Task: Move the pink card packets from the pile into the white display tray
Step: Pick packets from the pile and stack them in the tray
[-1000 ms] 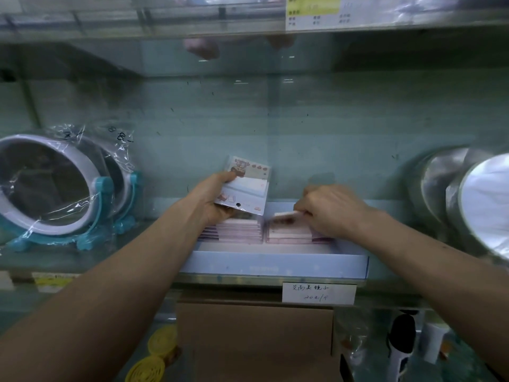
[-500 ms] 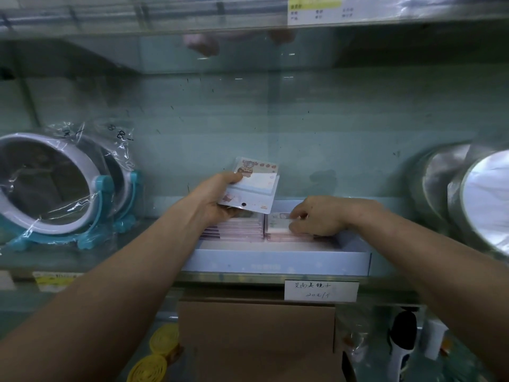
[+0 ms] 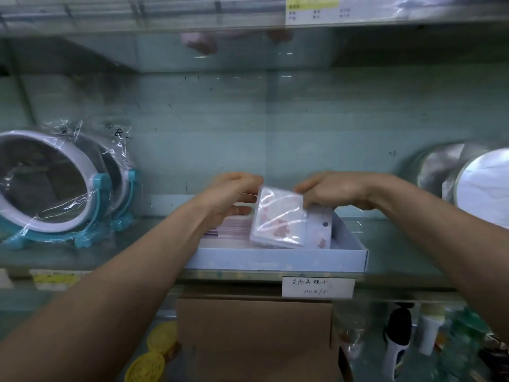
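**Presently: Packets Held Over Tray, Not Yet Seated**

A bundle of pink card packets [image 3: 278, 216] in clear wrap is held tilted above the right half of the white display tray [image 3: 275, 261]. The tray is set at the front edge of the glass shelf [image 3: 407, 244]. The bundle's left edge is gripped by the left hand [image 3: 231, 197], and its upper right corner is pinched by the right hand [image 3: 336, 191]. Filed packets [image 3: 234, 227] are seen in the tray's left half, partly hidden by the left wrist.

Risks, as judged:
- The wrap looks slick, so the bundle could fan out or slip if either grip is eased before its lower edge is seated.
- The filed row could be toppled by the left hand.
- The tray, being at the shelf's front edge, could be dragged forward.

Writing:
- A handwritten label [image 3: 318, 287] is fixed below the tray. Chinese characters and what appears to be "20" are noted but not read with confidence.
- The tag [image 3: 314, 9] on the upper shelf is too blurred to read.
- Marker scrawl on the wrapped mirrors [image 3: 46, 183] is illegible.
- No brand can be made out on the packets.
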The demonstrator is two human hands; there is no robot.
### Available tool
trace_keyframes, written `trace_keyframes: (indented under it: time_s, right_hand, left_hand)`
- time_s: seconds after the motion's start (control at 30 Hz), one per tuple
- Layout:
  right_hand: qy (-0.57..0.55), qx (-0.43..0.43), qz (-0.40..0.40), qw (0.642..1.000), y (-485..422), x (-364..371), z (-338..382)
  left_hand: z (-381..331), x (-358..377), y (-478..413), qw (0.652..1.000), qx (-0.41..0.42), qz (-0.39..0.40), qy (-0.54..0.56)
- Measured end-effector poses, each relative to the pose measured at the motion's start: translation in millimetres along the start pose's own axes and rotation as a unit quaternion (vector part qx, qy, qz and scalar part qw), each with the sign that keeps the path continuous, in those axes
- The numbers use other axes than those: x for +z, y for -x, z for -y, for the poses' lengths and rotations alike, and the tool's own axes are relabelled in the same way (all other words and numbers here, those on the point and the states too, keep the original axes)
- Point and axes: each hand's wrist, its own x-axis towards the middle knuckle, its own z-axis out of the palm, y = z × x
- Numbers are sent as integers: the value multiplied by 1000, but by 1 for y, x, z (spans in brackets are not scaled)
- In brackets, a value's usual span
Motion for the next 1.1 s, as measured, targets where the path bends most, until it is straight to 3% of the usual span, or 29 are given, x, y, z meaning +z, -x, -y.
trace_keyframes:
  time_s: [0.23,0.47,0.7,0.93,1.1]
  right_hand:
    - [203,37,24,978,-6,20,2]
    - [228,7,10,973,2,21,1]
    - [201,-16,30,979,7,30,-2]
    - [191,-26,86,977,19,31,3]
    - [193,1,141,971,16,25,6]
  left_hand:
    - [-3,10,11,980,26,-2,-197]
    - [-4,15,28,898,-52,66,-432]
    - [-5,19,30,886,-94,111,-441]
    - [-12,27,28,813,-90,199,-540]
    - [-13,29,30,810,-95,205,-541]
